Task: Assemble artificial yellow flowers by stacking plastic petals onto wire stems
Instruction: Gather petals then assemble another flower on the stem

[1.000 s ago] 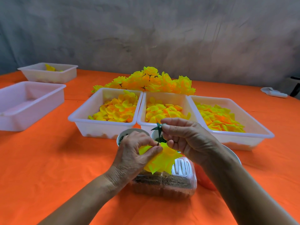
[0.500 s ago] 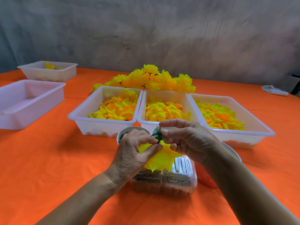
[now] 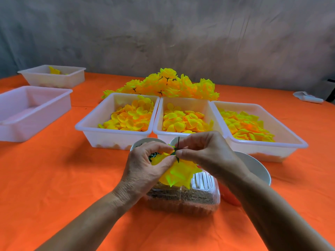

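Orange tablecloth [image 3: 54, 178] is covering the surface beneath a grey wall [image 3: 163, 33]. Left hand [image 3: 145, 165] is gripping the yellow flower [image 3: 177, 174] at 6 o'clock; right hand [image 3: 204, 153] is pinching its wire stem [image 3: 178, 142].

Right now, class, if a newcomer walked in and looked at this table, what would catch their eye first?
First the two hands at the centre front: the left hand grips a yellow flower while the right hand pinches its thin dark stem. Behind them stand three white trays of yellow petals side by side, with a pile of finished flowers beyond, all on a bright orange tablecloth.
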